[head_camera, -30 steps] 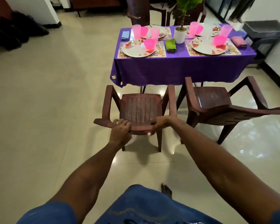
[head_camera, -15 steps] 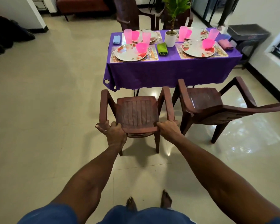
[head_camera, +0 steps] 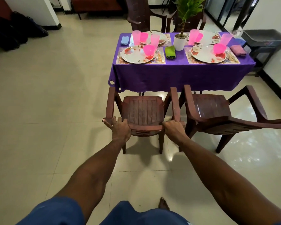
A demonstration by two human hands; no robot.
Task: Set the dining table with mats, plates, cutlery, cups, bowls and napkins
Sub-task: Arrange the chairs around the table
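A brown plastic armchair (head_camera: 143, 111) stands in front of the dining table (head_camera: 182, 75), which wears a purple cloth. My left hand (head_camera: 119, 129) grips the left end of the chair's backrest top, and my right hand (head_camera: 173, 129) grips its right end. On the table lie patterned mats with floral plates (head_camera: 133, 56), pink bowls (head_camera: 148, 49), pink cups (head_camera: 136, 37), cutlery, and folded napkins: green (head_camera: 170, 52), blue (head_camera: 125, 40) and mauve (head_camera: 238, 50). The far settings are partly hidden by a potted plant.
A second brown armchair (head_camera: 217, 111) stands right beside the first, its back toward me. A white plant pot (head_camera: 179, 41) sits mid-table. Another chair (head_camera: 139, 15) is behind the table. A grey bin (head_camera: 264, 39) stands at the right wall, dark bags at far left.
My hands slid outward to the ends of the backrest, and the chair has moved closer to the table, its front now at the cloth's hem. I stepped forward with it.
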